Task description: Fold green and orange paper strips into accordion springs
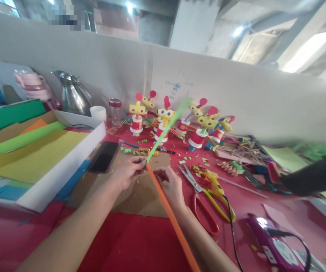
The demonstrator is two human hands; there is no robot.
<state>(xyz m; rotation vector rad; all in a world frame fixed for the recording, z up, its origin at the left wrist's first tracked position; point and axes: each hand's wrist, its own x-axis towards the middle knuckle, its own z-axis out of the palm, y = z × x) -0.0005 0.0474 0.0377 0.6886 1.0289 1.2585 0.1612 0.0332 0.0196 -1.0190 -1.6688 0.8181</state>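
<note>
A light green paper strip and an orange paper strip meet end to end at a corner between my hands. My left hand pinches that corner, where the green strip slants up and away. Curled beside it, my right hand has its fingers closed at the orange strip, which hangs down across my right forearm. Both hands are above a brown cardboard sheet. Just beyond them lie coiled paper springs and a pen.
Several yellow-headed paper figures stand along the partition. At right are scissors, a yellow glue gun with a black cord and a purple device. A phone, a white box of coloured sheets and a steel jug stand left.
</note>
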